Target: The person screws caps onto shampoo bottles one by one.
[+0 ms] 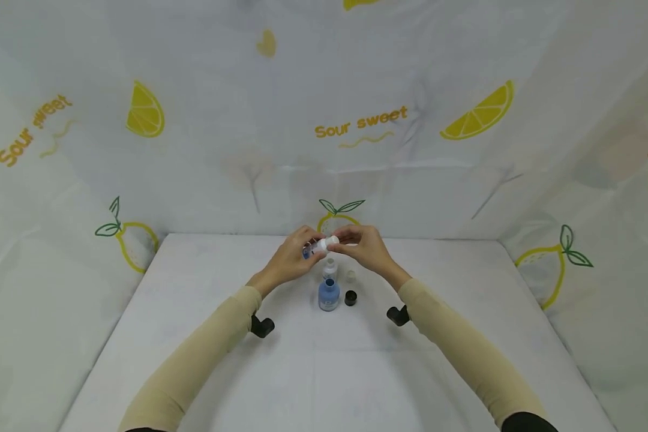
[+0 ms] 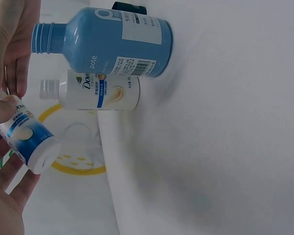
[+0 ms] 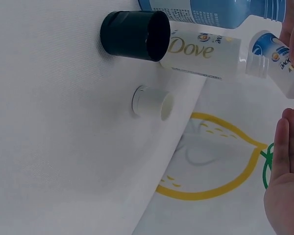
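My left hand (image 1: 288, 257) grips a small white and blue Dove bottle (image 2: 29, 137), tilted and raised above the table. At its white cap (image 1: 332, 240), the thumb and fingers of my right hand (image 1: 371, 247) pinch the top end. Below the hands, a capless blue bottle (image 2: 117, 41) and a capless white Dove bottle (image 2: 100, 92) stand upright on the table, the white one behind the blue. The right wrist view shows only part of the right hand (image 3: 286, 191), and the cap end is cut off at the frame edge.
A dark cap (image 3: 132, 36) and a smaller white cap (image 3: 152, 103) lie on the white table (image 1: 410, 372), right of the standing bottles. A white curtain (image 1: 221, 120) printed with lemons hangs behind the table's far edge.
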### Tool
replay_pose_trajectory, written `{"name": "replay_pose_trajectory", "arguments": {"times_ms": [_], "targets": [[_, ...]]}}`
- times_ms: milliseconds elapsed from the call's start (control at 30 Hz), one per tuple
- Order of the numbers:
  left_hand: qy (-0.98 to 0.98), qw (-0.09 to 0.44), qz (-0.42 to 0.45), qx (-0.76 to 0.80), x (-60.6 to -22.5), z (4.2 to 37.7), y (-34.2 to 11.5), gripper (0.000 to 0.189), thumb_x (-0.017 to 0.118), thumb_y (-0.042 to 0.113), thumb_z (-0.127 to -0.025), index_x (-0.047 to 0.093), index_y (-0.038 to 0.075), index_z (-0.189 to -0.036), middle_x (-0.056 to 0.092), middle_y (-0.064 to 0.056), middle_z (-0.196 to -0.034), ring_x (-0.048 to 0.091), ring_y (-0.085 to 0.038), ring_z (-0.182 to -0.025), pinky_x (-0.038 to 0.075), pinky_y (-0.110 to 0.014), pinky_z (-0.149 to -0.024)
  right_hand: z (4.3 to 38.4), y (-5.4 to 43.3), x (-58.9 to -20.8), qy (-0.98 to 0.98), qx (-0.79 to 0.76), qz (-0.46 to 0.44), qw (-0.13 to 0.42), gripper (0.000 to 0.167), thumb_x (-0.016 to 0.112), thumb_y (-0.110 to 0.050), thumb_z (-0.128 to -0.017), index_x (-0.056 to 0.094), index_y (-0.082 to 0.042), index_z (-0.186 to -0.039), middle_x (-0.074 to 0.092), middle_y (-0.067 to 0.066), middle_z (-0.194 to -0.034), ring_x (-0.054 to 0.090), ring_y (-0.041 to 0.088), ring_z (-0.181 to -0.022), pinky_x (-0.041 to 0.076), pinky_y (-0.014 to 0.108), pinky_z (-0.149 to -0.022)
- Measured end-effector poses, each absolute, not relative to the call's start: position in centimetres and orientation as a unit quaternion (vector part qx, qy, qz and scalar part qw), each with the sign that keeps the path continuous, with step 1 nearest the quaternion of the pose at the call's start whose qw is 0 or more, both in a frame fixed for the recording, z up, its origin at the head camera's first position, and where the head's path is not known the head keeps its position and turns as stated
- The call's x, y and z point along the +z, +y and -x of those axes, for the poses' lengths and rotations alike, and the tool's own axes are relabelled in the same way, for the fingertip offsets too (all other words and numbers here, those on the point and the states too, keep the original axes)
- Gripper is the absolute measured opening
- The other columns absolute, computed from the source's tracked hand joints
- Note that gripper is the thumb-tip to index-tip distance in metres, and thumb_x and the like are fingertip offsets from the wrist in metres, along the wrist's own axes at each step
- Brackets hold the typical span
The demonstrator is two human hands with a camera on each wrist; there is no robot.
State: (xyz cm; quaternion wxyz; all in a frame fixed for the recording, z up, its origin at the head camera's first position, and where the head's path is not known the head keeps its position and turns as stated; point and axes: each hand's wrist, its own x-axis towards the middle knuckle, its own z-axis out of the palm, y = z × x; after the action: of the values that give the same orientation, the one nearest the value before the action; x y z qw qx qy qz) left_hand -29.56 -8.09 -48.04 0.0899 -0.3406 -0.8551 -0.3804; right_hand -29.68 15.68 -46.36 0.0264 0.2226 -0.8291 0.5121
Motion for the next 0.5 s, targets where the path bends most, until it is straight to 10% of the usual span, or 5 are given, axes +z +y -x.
{"name": "replay_pose_trajectory", "arguments": {"times_ms": [500], "targets": [[-0.854,0.096,0.337,-0.384,-48.32,29.66,-8.1,0.038,0.082,0.014,-0.099,0.07,0.0,-0.132,0.069,-0.013,-0.12,0.067,-0.023,-0.104,0.065,-0.041,-0.096,29.8,15.42,-46.73,-0.838,0.502,-0.211,0.04,0.028,0.088,-0.018,-0.092,0.079,-0.001,-0.113,0.081,0.018,-0.112,0.081,0.032,-0.105,0.069,0.039,-0.095]]}}
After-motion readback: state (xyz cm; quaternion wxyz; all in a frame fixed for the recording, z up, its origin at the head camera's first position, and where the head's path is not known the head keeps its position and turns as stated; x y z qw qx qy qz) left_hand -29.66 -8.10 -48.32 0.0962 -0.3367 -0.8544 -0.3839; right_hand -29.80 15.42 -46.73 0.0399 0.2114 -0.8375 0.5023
